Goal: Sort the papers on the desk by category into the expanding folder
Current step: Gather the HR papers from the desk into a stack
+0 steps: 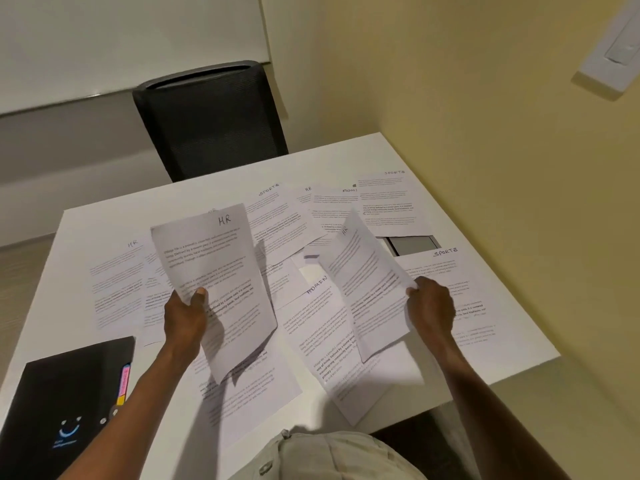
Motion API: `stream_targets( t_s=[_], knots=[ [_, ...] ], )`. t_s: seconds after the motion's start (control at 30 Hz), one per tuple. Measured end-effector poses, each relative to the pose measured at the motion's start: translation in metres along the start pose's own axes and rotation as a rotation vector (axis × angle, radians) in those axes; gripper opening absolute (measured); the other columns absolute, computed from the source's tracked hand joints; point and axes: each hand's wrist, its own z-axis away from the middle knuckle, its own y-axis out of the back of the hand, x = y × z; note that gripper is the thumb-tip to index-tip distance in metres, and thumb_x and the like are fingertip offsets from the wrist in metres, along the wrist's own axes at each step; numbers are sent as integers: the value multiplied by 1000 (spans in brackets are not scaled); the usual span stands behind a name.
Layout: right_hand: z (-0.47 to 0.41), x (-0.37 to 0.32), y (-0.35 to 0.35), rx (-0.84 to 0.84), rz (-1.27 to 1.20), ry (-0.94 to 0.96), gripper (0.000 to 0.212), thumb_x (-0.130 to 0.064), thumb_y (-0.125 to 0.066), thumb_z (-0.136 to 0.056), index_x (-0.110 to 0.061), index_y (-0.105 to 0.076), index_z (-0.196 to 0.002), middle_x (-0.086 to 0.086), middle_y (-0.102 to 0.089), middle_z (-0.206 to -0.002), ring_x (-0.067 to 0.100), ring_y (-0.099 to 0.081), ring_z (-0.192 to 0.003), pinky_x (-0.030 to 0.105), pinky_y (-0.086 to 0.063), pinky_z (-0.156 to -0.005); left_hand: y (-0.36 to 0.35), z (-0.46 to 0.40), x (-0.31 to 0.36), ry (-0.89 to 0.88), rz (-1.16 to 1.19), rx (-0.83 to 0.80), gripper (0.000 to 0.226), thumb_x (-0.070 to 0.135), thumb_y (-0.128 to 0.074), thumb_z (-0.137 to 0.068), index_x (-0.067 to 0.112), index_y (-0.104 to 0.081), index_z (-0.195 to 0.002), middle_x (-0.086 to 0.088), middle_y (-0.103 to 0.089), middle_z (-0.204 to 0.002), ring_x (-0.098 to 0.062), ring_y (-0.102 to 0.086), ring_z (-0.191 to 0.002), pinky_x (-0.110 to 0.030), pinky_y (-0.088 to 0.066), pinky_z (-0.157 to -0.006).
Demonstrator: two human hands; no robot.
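The left hand (185, 315) pinches a paper marked "HR" (221, 285). The right hand (431, 308) pinches another HR paper (367, 282). More papers (391, 199) marked "SPORTS" cover the worktop (502, 344). The closed black folder (62, 407) lies left.

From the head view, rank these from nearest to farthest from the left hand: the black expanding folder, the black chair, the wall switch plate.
Measured from the left hand:
1. Black expanding folder, lower left on the desk.
2. Black chair, behind the desk's far edge.
3. Wall switch plate, upper right on the wall.
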Motion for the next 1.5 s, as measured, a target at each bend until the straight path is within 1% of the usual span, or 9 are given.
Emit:
stream_targets(
  t_s=[0.3,0.4,0.57,0.77,0.93,1.0,1.1,1.27,1.5],
  knots=[
    [-9,-26,63,-183,-444,-7,37,-12,-70,-85,-16,-51,-53,-4,-55,-51,22,-51,-55,27,-32,-53,-12,5,17,4,57,-108,30,19,-55,-100,8,-57,-129,-19,-66,-116,-34,-63,-98,-41,-50,-89],
    [4,-52,67,-279,-630,-9,38,-7,-69,-87,-20,-52,-55,-14,-47,-37,2,-40,-36,16,-29,-41,-14,11,26,77,130,-205,24,18,-57,-99,-1,-60,-114,-40,-55,-88,-33,-60,-62,-37,-52,-61],
    [19,-83,57,-466,-697,58,19,-13,-67,-90,-13,-63,-72,-15,-54,-43,-1,-40,-33,12,-29,-37,-27,22,36,196,288,-390,13,18,-61,-98,11,-68,-106,-6,-74,-81,-22,-65,-68,-25,-50,-53],
    [20,-94,46,-588,-365,146,48,-53,-73,-79,-20,-58,-110,-9,-61,-100,11,-60,-91,25,-43,-72,-28,34,48,207,293,-591,18,-10,-57,-92,0,-72,-91,-18,-72,-82,-24,-69,-62,-31,-58,-55],
    [8,-113,41,-808,-801,142,56,-42,-82,-74,-22,-64,-122,-6,-72,-114,13,-68,-107,42,-49,-100,-34,46,52,278,332,-705,27,-4,-57,-94,7,-77,-79,-14,-73,-76,-20,-69,-58,-30,-58,-52],
    [11,-121,26,-767,-882,98,48,-25,-81,-74,-18,-66,-119,-3,-73,-112,17,-68,-106,46,-48,-102,-38,51,58,355,434,-769,26,30,-60,-95,8,-73,-97,-16,-74,-87,-25,-72,-69,-35,-60,-59],
    [25,-135,14,-611,-885,60,38,-4,-75,-78,-16,-68,-114,-5,-74,-103,15,-70,-98,41,-55,-94,-46,45,57,388,603,-751,80,79,-43,-79,18,-65,-127,-18,-68,-122,-37,-68,-106,-51,-57,-87],
    [27,-150,23,-347,-920,175,39,-10,-76,-82,-11,-64,-119,-1,-70,-105,8,-66,-88,8,-50,-61,-44,38,64,-123,230,-468,42,34,-78,-81,20,-67,-120,3,-73,-114,-14,-70,-104,-44,-52,-99],
    [21,-137,22,-339,-1029,186,41,-15,-80,-79,-10,-65,-116,-1,-72,-105,8,-68,-94,11,-53,-69,-50,46,61,-184,219,-380,37,30,-83,-77,26,-70,-112,10,-75,-104,-10,-71,-95,-32,-58,-79]
  ],
)
